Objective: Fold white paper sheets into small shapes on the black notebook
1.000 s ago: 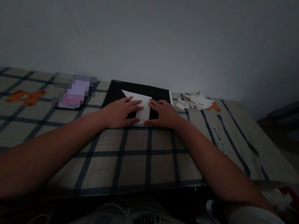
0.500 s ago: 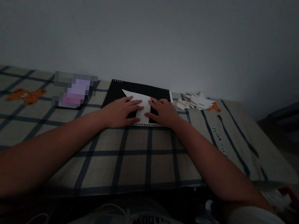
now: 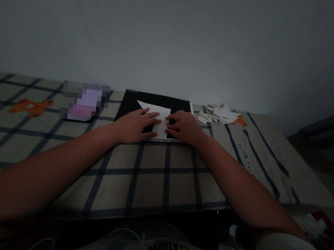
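Head view: I see my left hand [image 3: 134, 125] and right hand [image 3: 185, 128] pressed flat, grasping nothing, on the folded white paper [image 3: 157, 117] atop a black notebook [image 3: 133, 103]. Dim light; uneven pressure could probably skew the crease, or slide it toward the paper scraps [image 3: 217, 113].

Paper [image 3: 158, 117] on notebook [image 3: 133, 100], scraps [image 3: 219, 114] rightward

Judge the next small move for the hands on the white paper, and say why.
Probably run the right hand along the fold to crease it, while the left hand pins the paper. Both hands lie flat on the partly folded sheet on the black pad, fingertips meeting at its middle.
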`<action>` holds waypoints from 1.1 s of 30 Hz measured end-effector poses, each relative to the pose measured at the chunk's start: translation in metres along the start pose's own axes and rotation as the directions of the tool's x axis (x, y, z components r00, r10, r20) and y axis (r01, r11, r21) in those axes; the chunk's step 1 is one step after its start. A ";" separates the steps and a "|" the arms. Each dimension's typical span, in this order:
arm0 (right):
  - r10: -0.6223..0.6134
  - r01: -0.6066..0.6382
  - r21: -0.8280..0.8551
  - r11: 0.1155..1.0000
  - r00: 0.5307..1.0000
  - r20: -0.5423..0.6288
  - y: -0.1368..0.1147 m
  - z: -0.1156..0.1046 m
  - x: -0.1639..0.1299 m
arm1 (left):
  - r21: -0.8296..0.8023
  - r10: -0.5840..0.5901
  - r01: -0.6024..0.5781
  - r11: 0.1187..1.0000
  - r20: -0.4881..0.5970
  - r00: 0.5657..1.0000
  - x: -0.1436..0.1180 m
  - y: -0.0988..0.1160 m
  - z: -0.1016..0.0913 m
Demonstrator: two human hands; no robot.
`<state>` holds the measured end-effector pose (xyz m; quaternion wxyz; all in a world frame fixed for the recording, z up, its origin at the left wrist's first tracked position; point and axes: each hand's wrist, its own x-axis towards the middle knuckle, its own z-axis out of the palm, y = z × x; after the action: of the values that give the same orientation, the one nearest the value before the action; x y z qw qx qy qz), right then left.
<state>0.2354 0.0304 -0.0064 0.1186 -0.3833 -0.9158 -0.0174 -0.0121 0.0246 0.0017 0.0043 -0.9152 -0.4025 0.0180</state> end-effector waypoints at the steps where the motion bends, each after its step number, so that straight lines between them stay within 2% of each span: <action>1: -0.014 0.015 0.035 0.999 1.000 -0.014 0.001 0.001 0.000 | 0.001 0.004 -0.004 1.000 -0.001 1.000 0.000 0.000 0.000; 7: -0.112 0.129 0.247 0.961 0.990 -0.083 0.008 0.007 -0.001 | 0.003 0.015 -0.015 1.000 -0.024 1.000 0.001 -0.003 0.003; 9: -0.106 0.127 0.268 0.955 0.990 -0.091 0.010 0.010 -0.001 | -0.001 0.011 -0.011 1.000 -0.028 1.000 0.000 -0.002 0.003; 13: 0.026 -0.006 0.195 0.981 0.995 -0.101 0.008 0.015 0.002 | -0.007 0.012 -0.012 1.000 -0.030 0.999 0.000 -0.001 0.003; 18: 0.152 -0.147 0.091 0.985 0.987 -0.052 0.003 0.014 0.014 | -0.016 0.008 -0.009 1.000 -0.042 0.999 0.000 -0.001 0.004; 28: 0.340 -0.333 0.244 0.911 0.940 0.015 0.028 0.009 0.034 | -0.010 0.024 -0.024 1.000 -0.056 0.998 0.001 -0.002 0.007; 33: 0.425 -0.424 0.231 0.876 0.904 0.046 0.030 0.009 0.049 | -0.017 0.030 -0.031 0.999 -0.070 0.997 0.001 -0.004 0.009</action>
<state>0.2215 0.0874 -0.0059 0.1669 -0.5577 -0.8047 0.1165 -0.0144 0.0280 -0.0074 0.0097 -0.9213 -0.3884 -0.0174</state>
